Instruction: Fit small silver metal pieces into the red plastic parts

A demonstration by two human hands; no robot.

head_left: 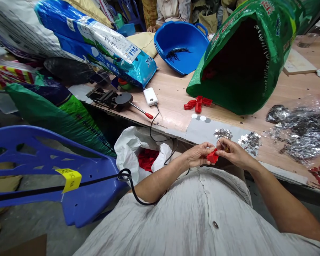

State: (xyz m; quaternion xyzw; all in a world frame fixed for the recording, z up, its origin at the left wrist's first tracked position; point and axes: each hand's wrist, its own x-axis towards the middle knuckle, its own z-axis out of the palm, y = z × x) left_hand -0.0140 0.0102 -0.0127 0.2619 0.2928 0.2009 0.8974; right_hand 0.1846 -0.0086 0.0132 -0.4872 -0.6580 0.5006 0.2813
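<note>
My left hand (200, 154) pinches a small red plastic part (212, 156) just off the table's front edge. My right hand (226, 151) is closed at the part's right side, its fingers round a small brownish item (226, 149) that is mostly hidden. Just beyond my hands, two piles of small silvery metal pieces (223, 134) (250, 141) lie on a grey sheet (197, 127). More red parts (199, 104) rest on the table in front of the open green sack.
A green sack (234, 67) and a blue basin (181, 42) stand on the table (170, 113). Left are a lever tool (124, 99) and a white device (150, 96) with a cable. A white bag (130, 142) holds red parts below. A blue chair (96, 167) is at left; a person (173, 10) is opposite.
</note>
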